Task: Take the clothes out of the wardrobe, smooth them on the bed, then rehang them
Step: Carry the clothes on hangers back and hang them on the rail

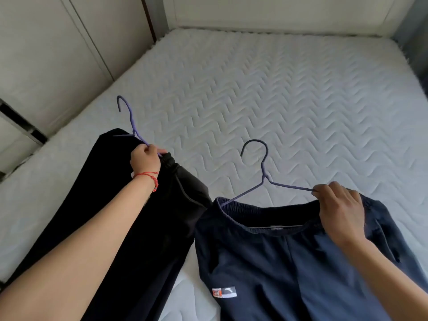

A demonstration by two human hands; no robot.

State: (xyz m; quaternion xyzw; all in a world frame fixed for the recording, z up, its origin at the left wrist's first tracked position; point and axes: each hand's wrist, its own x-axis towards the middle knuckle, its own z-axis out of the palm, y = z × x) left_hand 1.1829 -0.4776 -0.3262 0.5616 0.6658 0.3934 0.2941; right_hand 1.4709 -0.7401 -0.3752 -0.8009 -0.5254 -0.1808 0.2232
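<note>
Two garments lie on the white quilted mattress. On the left are black trousers on a purple wire hanger; my left hand, with a red cord at the wrist, grips that hanger's arm at the waistband. On the right are navy trousers with a small logo patch and an elastic waistband. A second purple hanger sticks out of that waistband, and my right hand pinches its right arm together with the waistband edge. Both hooks point away from me.
Pale wardrobe panels stand along the left side of the bed. A light headboard or wall closes the far end, and a grey frame edge runs down the right.
</note>
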